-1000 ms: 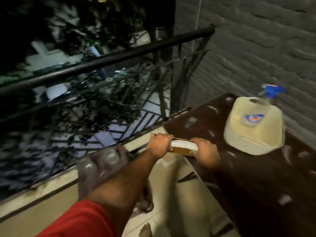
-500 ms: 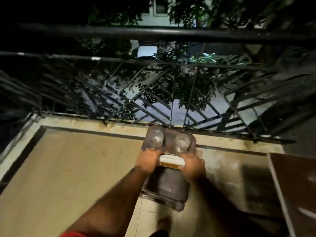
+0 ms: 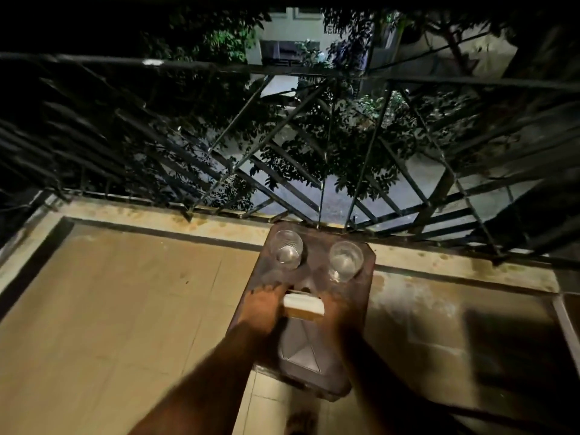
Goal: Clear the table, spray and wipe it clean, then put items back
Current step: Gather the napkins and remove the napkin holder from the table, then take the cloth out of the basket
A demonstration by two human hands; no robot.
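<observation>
Night scene, balcony. Black metal railing (image 3: 329, 127) runs across the upper view, its diagonal bars crossing in a lattice. Leafy tree branches (image 3: 317, 152) show through and above the bars. A pale building (image 3: 292, 36) stands beyond, top centre. Beige tiled floor (image 3: 119, 302) below, bordered by a dark inlaid strip (image 3: 163, 232). A stained light curb (image 3: 188, 218) lies under the railing.
</observation>
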